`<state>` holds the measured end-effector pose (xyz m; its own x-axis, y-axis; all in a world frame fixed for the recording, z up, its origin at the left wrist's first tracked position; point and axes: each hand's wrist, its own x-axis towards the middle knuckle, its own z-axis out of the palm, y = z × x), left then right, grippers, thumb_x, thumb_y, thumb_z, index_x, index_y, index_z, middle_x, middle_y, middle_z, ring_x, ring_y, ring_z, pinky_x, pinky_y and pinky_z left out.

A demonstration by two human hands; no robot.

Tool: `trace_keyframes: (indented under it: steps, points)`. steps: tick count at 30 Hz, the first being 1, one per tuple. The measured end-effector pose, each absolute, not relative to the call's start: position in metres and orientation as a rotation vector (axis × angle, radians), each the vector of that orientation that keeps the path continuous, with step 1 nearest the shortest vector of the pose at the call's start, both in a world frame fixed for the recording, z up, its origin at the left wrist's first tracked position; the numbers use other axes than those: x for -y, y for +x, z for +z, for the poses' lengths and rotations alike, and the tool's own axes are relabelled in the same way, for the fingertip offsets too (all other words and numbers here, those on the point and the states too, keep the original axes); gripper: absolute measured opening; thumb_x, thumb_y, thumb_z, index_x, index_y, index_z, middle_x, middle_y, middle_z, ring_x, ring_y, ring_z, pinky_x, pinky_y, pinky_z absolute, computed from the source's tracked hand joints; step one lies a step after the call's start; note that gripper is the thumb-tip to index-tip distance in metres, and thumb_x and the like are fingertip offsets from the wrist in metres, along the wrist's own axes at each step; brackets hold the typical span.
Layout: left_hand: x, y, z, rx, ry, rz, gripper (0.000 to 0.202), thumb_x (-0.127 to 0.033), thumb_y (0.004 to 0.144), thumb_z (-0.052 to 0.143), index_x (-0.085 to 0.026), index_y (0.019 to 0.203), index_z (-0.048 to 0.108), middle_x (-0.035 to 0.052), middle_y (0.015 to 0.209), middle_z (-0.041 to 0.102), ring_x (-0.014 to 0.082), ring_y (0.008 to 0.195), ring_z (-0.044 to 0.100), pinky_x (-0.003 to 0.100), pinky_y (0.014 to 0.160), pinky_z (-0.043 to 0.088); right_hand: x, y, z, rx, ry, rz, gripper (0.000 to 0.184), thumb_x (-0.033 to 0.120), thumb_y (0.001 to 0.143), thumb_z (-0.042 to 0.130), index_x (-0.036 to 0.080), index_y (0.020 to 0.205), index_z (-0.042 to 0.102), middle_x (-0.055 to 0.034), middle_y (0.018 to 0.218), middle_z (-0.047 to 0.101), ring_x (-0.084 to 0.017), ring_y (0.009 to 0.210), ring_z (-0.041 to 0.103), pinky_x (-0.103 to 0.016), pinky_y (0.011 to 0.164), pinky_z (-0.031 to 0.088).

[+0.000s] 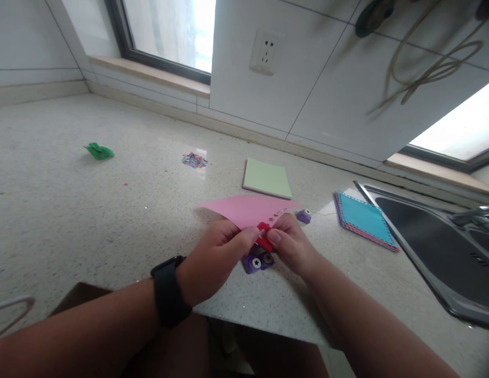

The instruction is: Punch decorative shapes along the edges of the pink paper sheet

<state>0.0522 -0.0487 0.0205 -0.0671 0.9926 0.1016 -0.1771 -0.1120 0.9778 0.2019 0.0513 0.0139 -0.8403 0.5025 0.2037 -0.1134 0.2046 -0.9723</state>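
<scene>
Both hands are pinching a small red paper punch (263, 236) between their fingertips. The left hand (218, 252) is closing on it from one side and the right hand (289, 241) from the other. The punch is sitting on the near edge of a flat pink sheet of paper (248, 209), low over the middle of the counter. The pink sheet is showing a little row of tiny star shapes (278, 214) along its edge, by the right hand.

Fingers are covering most of the red punch, so its shape is hard to see. Two purple punches (257, 261) are peeking out under the hands. A black wrist watch (169, 291) is sitting on the left arm.

The grey speckled stone counter (71, 210) is holding more things. Another small purple punch (304, 215) is lying just beside the pink sheet. A pale green pad of paper (267, 178) is lying behind it. A blue stack of paper with pink edges (364, 218) is resting near a metal sink (445, 247), which the picture is cutting off. A crumpled green scrap (98, 151) and a small pile of colourful bits (194, 159) are lying farther back. A white wall socket (265, 51) is sitting on the tiled wall, and a looped cord (425, 63) is hanging there too.
</scene>
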Motion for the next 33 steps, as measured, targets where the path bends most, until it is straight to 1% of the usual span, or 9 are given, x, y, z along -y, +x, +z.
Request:
trace_keyframes:
  steps: [2,5,8,12,15,18,20,27,33]
  points:
    - [0.048,0.052,0.02,-1.072,1.141,1.417,0.04,-0.035,0.092,0.052,-0.02,0.056,0.044,-0.0059,0.054,0.04,0.0095,0.052,0.034,0.025,0.051,0.032,-0.051,0.202,0.014,1.982,-0.394,1.646,0.042,0.054,0.09,0.057,0.017,0.073,0.067,-0.0016,0.062,0.057,-0.014,0.055,0.049,-0.027,0.051,0.038]
    - [0.049,0.053,0.021,-1.143,1.181,1.422,0.045,-0.037,0.095,0.05,-0.02,0.054,0.042,-0.0057,0.052,0.038,0.0098,0.052,0.034,0.025,0.052,0.034,-0.047,0.198,0.015,1.925,-0.491,1.586,0.043,0.055,0.093,0.053,0.016,0.079,0.065,-0.0022,0.069,0.059,-0.014,0.06,0.05,-0.027,0.054,0.04]
    - [0.052,0.055,0.023,-1.23,1.212,1.455,0.045,-0.037,0.096,0.048,-0.02,0.056,0.043,-0.0051,0.054,0.04,0.0102,0.054,0.037,0.025,0.054,0.035,-0.038,0.192,0.018,1.879,-0.574,1.569,0.049,0.057,0.097,0.044,0.017,0.075,0.061,-0.0022,0.068,0.058,-0.014,0.058,0.049,-0.026,0.053,0.039]
    - [0.055,0.058,0.024,-1.29,1.239,1.482,0.039,-0.033,0.097,0.049,-0.019,0.06,0.048,-0.0047,0.057,0.044,0.0105,0.057,0.042,0.024,0.058,0.037,-0.031,0.187,0.017,1.834,-0.493,1.694,0.058,0.059,0.099,0.033,0.018,0.068,0.059,-0.0016,0.061,0.054,-0.014,0.053,0.047,-0.026,0.05,0.038]
    - [0.056,0.059,0.023,-1.301,1.249,1.483,0.04,-0.034,0.098,0.047,-0.019,0.061,0.049,-0.0044,0.058,0.045,0.0106,0.057,0.042,0.024,0.058,0.037,-0.031,0.187,0.015,1.799,-0.421,1.738,0.055,0.059,0.098,0.035,0.019,0.068,0.058,-0.0014,0.061,0.054,-0.014,0.052,0.047,-0.027,0.051,0.039]
    - [0.055,0.06,0.021,-1.303,1.233,1.474,0.041,-0.034,0.098,0.046,-0.019,0.06,0.048,-0.0042,0.058,0.044,0.0111,0.057,0.041,0.025,0.057,0.036,-0.032,0.189,0.014,1.824,-0.418,1.735,0.048,0.055,0.099,0.036,0.019,0.079,0.06,-0.0021,0.067,0.058,-0.016,0.059,0.053,-0.027,0.054,0.04]
    - [0.056,0.06,0.019,-1.3,1.223,1.455,0.041,-0.034,0.099,0.046,-0.019,0.061,0.047,-0.0041,0.058,0.044,0.0114,0.058,0.04,0.025,0.057,0.036,-0.032,0.19,0.017,1.853,-0.438,1.7,0.045,0.052,0.101,0.035,0.019,0.082,0.059,-0.0017,0.07,0.059,-0.016,0.064,0.055,-0.027,0.057,0.041]
    - [0.058,0.062,0.014,-1.292,1.241,1.404,0.039,-0.037,0.1,0.047,-0.019,0.065,0.05,-0.0037,0.06,0.044,0.0123,0.06,0.041,0.026,0.059,0.035,-0.034,0.192,0.027,2.0,-0.474,1.388,0.047,0.046,0.104,0.033,0.019,0.071,0.053,-0.0012,0.068,0.058,-0.014,0.063,0.053,-0.028,0.062,0.041]
    - [0.057,0.065,0.008,-1.251,1.182,1.387,0.043,-0.046,0.102,0.041,-0.02,0.068,0.05,-0.004,0.06,0.044,0.0124,0.058,0.04,0.027,0.056,0.034,-0.032,0.192,0.026,2.008,-0.541,1.339,0.044,0.048,0.103,0.034,0.02,0.074,0.051,-0.0005,0.065,0.059,-0.015,0.06,0.055,-0.029,0.06,0.042]
